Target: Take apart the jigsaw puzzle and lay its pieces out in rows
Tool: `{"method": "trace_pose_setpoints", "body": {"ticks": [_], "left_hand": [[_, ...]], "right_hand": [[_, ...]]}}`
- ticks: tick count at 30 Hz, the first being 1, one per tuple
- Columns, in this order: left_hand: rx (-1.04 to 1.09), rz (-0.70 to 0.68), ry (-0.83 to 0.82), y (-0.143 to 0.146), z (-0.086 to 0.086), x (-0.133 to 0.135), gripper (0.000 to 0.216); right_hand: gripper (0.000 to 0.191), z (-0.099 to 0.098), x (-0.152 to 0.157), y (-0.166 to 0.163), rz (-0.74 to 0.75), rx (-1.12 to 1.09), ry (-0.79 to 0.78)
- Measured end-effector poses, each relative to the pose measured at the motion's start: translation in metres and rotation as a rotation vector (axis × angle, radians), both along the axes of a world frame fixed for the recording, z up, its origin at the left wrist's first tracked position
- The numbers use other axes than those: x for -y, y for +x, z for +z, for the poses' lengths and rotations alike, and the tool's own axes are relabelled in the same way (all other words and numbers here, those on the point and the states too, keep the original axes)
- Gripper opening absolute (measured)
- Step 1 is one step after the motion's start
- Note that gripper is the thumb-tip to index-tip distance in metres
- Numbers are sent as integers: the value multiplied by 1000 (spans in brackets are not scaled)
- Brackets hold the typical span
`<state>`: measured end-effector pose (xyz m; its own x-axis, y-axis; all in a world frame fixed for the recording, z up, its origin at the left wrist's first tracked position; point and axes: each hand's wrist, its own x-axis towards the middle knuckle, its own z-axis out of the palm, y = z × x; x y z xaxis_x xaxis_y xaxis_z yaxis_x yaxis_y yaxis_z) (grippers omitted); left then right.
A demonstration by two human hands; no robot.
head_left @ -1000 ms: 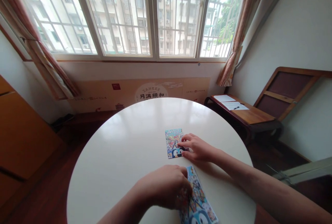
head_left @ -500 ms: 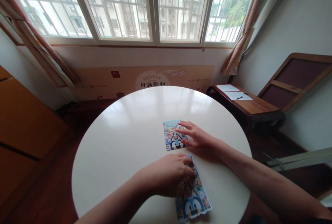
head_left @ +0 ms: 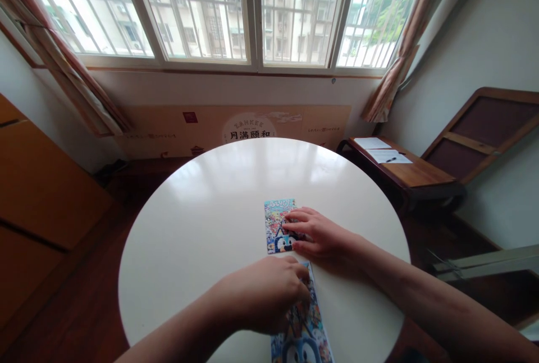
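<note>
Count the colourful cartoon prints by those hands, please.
2: one cartoon print on the white round table, partly under the right hand; the second cartoon print nearer the camera, partly under the left hand. More could be hidden beneath.

We seem to be in a home. Past the far edge of our round white table point(head_left: 189, 245), a barred window point(head_left: 254, 37) with gathered patterned curtains point(head_left: 71, 77) faces an apartment block point(head_left: 217, 26). Off the right edge, papers point(head_left: 373, 143) and a pen point(head_left: 391, 160) lie on a low wooden bench point(head_left: 423, 175); off the left, we see wooden cabinetry point(head_left: 46, 183) above a reddish floor point(head_left: 80, 304).
</note>
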<state>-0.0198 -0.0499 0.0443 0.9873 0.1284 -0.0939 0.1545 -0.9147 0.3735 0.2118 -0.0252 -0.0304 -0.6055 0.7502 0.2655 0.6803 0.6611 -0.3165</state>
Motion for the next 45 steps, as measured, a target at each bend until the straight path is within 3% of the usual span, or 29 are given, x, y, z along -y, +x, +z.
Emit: {"method": "trace_pose_setpoints", "body": {"ticks": [3,7,9,11,13,15,19,24,37,45], "left_hand": [[1,-63,-54,-1,2,-3,35],[97,48,-139,-7,9,-20,34],[172,217,-122,-12,10,-38,24],[222,497,15,-17,5,-62,18],[197,776,153,-18,-4,-86,21],[112,895,177,-16,-15,-107,25],[9,953,148,0,-31,-129,31],[61,980,231,14,-44,-131,26],[218,1044,178,4,-60,-130,16],[285,1055,123,2,-69,-135,13]], "right_hand": [[46,1,1,-1,14,-9,31],[44,-2,0,-1,21,-19,39],[45,-1,-2,1,22,-23,26],[46,2,-5,4,-21,-42,18],[45,8,-12,6,-132,-65,-6],[43,16,-23,6,-279,-59,-78],[44,26,-49,-2,-443,7,-211],[47,20,-71,-22,-531,16,-200],[29,-2,-60,-43,-515,-61,-22],[37,-7,-61,-42,-541,-33,-2]]}}
